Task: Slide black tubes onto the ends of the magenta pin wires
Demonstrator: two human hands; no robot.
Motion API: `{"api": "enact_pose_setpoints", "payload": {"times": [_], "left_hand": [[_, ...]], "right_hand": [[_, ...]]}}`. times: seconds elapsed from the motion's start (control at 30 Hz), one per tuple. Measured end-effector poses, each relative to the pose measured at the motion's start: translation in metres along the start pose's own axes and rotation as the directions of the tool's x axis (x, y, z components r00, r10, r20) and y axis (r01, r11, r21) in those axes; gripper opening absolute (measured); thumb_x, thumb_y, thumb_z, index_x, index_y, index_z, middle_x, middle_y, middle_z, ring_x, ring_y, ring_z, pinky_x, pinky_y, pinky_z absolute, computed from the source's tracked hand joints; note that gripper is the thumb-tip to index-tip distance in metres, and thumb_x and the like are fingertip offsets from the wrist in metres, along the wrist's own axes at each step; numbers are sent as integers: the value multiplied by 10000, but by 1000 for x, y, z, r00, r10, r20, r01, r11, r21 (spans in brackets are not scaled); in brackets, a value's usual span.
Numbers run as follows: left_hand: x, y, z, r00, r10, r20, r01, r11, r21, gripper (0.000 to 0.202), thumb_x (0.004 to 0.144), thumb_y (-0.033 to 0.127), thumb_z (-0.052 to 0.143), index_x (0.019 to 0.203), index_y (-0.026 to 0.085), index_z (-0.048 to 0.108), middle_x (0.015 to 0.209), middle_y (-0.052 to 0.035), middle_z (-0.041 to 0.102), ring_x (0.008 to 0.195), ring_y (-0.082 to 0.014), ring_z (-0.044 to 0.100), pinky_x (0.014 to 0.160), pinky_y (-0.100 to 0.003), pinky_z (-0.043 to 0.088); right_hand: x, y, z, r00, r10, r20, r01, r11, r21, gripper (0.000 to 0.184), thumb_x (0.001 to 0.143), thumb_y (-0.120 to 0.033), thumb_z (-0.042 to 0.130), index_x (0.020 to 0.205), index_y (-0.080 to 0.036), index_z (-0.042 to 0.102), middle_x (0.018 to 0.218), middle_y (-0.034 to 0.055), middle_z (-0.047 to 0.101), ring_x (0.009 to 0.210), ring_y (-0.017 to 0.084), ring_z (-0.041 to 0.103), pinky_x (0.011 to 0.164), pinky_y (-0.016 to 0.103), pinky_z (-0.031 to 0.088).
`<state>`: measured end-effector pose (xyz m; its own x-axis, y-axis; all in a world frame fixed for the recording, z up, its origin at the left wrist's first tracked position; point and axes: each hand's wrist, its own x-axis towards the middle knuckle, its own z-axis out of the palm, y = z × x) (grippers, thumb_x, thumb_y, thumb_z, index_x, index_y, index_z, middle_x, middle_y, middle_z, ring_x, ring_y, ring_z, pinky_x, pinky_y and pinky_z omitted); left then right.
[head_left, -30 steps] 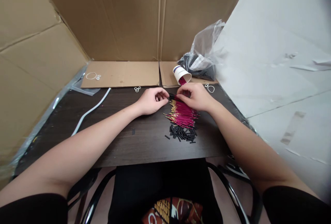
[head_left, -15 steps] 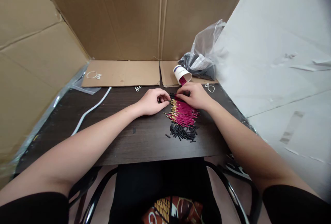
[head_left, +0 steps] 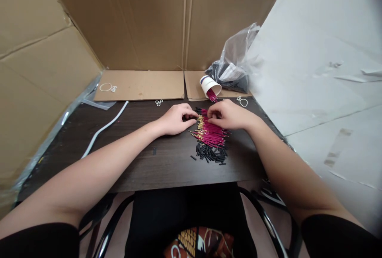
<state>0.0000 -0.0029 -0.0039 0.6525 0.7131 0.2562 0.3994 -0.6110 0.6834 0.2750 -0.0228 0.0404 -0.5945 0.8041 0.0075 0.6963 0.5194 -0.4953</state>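
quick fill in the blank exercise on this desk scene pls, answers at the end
1. The paper cup lies on its ____.
2. Many magenta wires show ____-coloured tips at their left ends.
3. The pile of short pieces below the wires is ____ in colour.
4. The long pale tube lies nearer the ____ hand.

Missing words: side; gold; black; left.

left hand [head_left: 178, 119] beside gold-tipped magenta rods [head_left: 213, 134], right hand [head_left: 229, 115] over them, black tubes [head_left: 210, 153] in front, tipped cup [head_left: 206, 84] behind

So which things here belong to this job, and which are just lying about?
Likely job: red pins by your right hand; black tubes beside them; tipped cup holding more pins; perhaps the bag, dark inside.

Seemingly lying about: pale hose; white loops.
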Motion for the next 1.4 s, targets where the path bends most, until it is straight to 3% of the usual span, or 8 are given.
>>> {"api": "enact_pose_setpoints", "payload": {"times": [0.27, 0.47, 0.57, 0.7, 0.9, 1.17, 1.27, 1.4], "left_hand": [[0, 2, 1, 1000, 13, -27, -13, 1000, -20, 103, 955, 268, 782, 958, 196, 856, 1001, -76, 761, 867, -195, 692, 826, -356, 527], [0, 5, -2, 1000, 4, -15, -4, 999, -45, 76, 910, 228, 771, 905, 177, 828, 949, -68, 753, 833, -182, 672, 801, -345, 523], [0, 5, -9, 997, 27, 70, -19, 994, -106, 44, 869, 216, 781, 875, 183, 810, 931, -63, 762, 837, -186, 659, 807, -348, 526], [0, 5, -19, 963, 115, 243, -83, 987, -137, 69, 874, 283, 827, 872, 215, 831, 930, -67, 775, 957, -231, 662, 918, -399, 524], [1, 2, -23, 942, 154, 299, -122, 985, -123, 138, 863, 370, 898, 922, 248, 871, 918, -66, 752, 978, -245, 643, 941, -412, 506], [-3, 14, -19, 944, 177, 278, -123, 972, -202, 115, 840, 308, 926, 853, 220, 852, 915, -59, 709, 896, -216, 631, 877, -387, 505], [-5, 24, -17, 899, 228, 373, -163, 967, -198, 93, 839, 323, 947, 891, 265, 897, 976, -56, 694, 954, -225, 628, 970, -409, 478], [-7, 30, -14, 870, 184, 457, -159, 983, -93, 195, 827, 423, 986, 997, 348, 924, 1080, -45, 665, 1077, -251, 606, 1129, -462, 361]], "right_hand": [[2, -4, 2, 993, -117, 10, 117, 991, -69, 159, 874, -94, 653, 850, -183, 782, 861, 52, 777, 706, 166, 622, 724, 343, 438], [2, -5, 2, 993, -113, 31, 115, 990, -85, 119, 906, -110, 634, 830, -169, 704, 807, 42, 739, 689, 154, 589, 708, 322, 412], [2, -6, 2, 993, -110, -33, 107, 991, -78, 102, 944, -125, 618, 865, -172, 662, 808, 37, 711, 696, 152, 568, 702, 317, 409], [0, -8, 3, 988, -72, -137, 71, 997, -15, 48, 1021, -168, 585, 1004, -180, 628, 844, 37, 702, 712, 160, 575, 692, 322, 409], [2, -11, 5, 965, -106, -238, 128, 989, 78, 90, 1057, -214, 597, 1010, -195, 671, 885, 51, 730, 761, 177, 624, 734, 350, 458], [5, -7, 8, 956, -84, -283, 141, 972, 188, 118, 1010, -209, 673, 1102, -190, 743, 976, 72, 793, 849, 201, 717, 790, 370, 544], [6, -4, 10, 959, -47, -279, 101, 978, 185, 130, 996, -186, 678, 1090, -185, 768, 962, 78, 812, 851, 212, 740, 807, 377, 558], [6, -4, 10, 960, -44, -276, 76, 991, 108, 140, 996, -154, 665, 1014, -182, 801, 922, 73, 813, 815, 207, 723, 812, 381, 536]]}}
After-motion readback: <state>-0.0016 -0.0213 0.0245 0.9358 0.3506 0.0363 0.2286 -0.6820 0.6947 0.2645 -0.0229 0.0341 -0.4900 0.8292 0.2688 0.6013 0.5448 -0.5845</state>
